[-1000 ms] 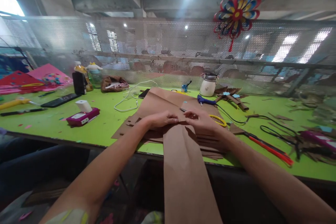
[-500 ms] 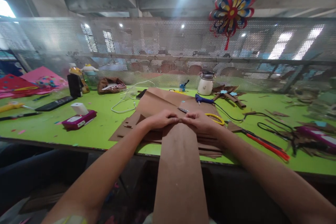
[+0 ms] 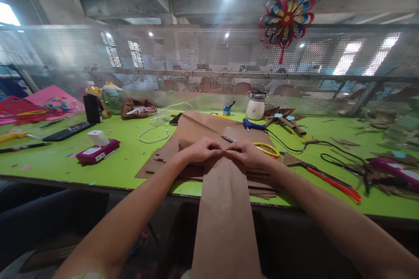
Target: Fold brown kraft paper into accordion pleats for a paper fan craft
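Observation:
A long strip of brown kraft paper (image 3: 225, 213) runs from the table's edge down toward my lap. My left hand (image 3: 204, 150) pinches its far end between thumb and fingers. Close beside it, my right hand (image 3: 245, 152) pinches the same end, the fingertips of both hands almost meeting. Under and behind my hands lies a stack of brown paper sheets (image 3: 157, 163), some with notched edges. Yellow-handled scissors (image 3: 268, 150) rest just past my right hand, their blades partly in view on the paper.
On the green table (image 3: 131, 157) lie a purple box (image 3: 98, 151) with a white block, a blue glue gun (image 3: 253, 124), a white cable (image 3: 153, 140) and red-handled pliers (image 3: 337, 183). A white jar (image 3: 255, 107) stands before the perforated screen (image 3: 203, 52). A pinwheel flower (image 3: 287, 18) hangs above.
Both hands stay on the strip's far end, and the pinched edge looks slightly more creased at the middle. The view has shifted a little.

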`<state>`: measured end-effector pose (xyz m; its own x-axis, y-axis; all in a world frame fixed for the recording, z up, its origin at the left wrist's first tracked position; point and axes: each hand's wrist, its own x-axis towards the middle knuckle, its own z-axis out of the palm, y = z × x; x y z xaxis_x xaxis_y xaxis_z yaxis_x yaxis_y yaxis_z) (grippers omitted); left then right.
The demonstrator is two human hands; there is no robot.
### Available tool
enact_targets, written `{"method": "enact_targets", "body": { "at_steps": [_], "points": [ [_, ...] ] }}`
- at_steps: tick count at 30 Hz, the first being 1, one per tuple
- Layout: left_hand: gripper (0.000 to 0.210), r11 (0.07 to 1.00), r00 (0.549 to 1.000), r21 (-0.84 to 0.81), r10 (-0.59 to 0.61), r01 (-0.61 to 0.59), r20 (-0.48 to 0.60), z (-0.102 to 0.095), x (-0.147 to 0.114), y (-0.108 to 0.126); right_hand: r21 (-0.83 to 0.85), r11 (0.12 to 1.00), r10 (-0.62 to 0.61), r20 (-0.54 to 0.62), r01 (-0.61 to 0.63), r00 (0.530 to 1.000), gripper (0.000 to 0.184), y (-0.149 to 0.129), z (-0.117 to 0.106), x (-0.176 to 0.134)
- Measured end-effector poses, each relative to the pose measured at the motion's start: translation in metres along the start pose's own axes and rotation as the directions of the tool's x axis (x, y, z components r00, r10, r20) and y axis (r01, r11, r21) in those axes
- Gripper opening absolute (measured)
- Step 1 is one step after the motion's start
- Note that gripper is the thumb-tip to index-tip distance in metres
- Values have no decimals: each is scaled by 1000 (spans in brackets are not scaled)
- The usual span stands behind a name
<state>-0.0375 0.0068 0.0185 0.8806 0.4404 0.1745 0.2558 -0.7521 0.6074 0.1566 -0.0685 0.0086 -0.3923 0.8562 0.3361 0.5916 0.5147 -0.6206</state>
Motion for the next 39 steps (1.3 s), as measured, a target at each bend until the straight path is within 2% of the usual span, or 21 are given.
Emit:
{"method": "enact_targets", "body": {
  "at_steps": [9,15,19,22,25,28,32,39],
  "points": [
    [41,999,999,22,-46,46,1,2,1,1,-48,998,26,-39,-28,999,28,-5,4,1],
    [38,997,997,71,5,0,-75,3,1,-1,0,992,125,3,-125,992,35,6,-4,1],
    [37,997,998,71,35,-31,-58,4,2,-3,-17,994,108,-1,-108,994,35,11,-7,1],
    [38,997,997,71,32,-28,-64,3,2,-5,35,992,119,7,-120,993,35,14,-7,3],
    [39,997,997,71,-22,27,-72,-1,-1,-6,139,968,211,-1,-208,978,36,20,-8,2],
    [39,997,997,25,-79,79,-8,-9,-6,-5,224,939,272,-20,-260,962,36,24,-12,0],
    [35,995,994,-17,-92,93,65,-15,-9,-4,226,943,249,7,-244,969,35,27,-18,-2],
    [40,989,994,109,-107,104,30,-14,-8,-9,286,915,279,64,-285,958,32,33,-22,-2]
  ]
}}
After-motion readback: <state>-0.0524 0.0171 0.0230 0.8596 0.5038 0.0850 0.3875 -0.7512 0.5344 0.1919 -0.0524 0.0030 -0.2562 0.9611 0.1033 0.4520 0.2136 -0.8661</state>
